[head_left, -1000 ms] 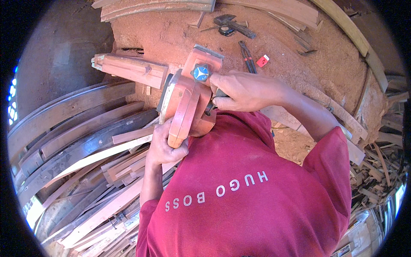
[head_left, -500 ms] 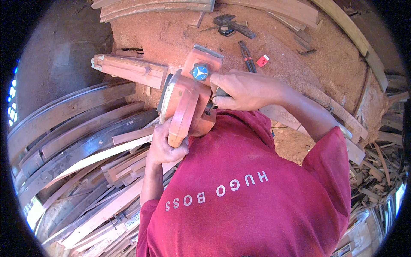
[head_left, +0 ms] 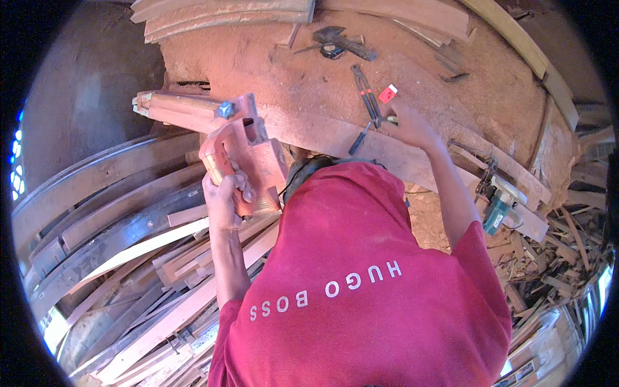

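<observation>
My left hand is wrapped around the handle of an orange electric planer, holding it up and tilted over the workbench's near left side. A blue knob sits at the planer's far end. My right hand is over the bench with its fingers closed around something small with a pale greenish end; its kind is hidden. Close by lie pincers with dark and orange handles, and a small red and white box. A slim dark tool with a bluish end lies on the board.
A hammer-like tool and a tape measure lie in the sawdust farther off. A green power tool stands at the right. Stacked planks fill the left side; wood scraps are heaped at the right.
The planer has moved left and turned in my left hand, showing another side. My right hand has left the planer and moved right, beside the pincers. The green power tool has come into view.
</observation>
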Tool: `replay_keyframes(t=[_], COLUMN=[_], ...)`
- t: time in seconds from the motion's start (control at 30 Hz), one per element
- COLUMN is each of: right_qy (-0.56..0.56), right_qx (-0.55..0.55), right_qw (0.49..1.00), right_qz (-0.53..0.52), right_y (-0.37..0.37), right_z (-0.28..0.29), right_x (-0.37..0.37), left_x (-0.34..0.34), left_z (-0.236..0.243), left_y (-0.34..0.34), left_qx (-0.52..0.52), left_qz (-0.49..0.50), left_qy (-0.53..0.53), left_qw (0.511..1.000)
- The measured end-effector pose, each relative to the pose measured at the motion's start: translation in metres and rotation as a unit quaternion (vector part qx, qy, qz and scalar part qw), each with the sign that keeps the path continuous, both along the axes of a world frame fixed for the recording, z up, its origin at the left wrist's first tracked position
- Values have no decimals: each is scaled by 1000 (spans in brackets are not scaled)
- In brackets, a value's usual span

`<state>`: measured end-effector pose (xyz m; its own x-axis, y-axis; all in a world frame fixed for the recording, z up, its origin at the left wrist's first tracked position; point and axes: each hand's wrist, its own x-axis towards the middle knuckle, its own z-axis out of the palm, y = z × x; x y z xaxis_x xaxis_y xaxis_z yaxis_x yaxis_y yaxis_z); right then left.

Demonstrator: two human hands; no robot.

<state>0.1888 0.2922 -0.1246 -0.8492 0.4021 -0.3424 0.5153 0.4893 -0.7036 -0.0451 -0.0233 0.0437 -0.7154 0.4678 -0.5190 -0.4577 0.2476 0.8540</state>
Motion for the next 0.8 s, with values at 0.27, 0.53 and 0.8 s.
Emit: replay_keyframes(t=[0.27,0.53,0.8], right_qy=[119,244,217], right_qx=[-158,-334,-433], right_qw=[973,910,871], right_qz=[-122,45,79], right_y=[-54,-71,-69], right_z=[15,128,144], right_x=[-15,-94,-91], left_x=[-3,20,33], left_z=[-1,23,27], left_y=[-26,-29,-17], left_qx=[14,-54,-60], left_qz=[-24,-201,-261], left_qy=[17,116,182], left_qw=[999,971,946])
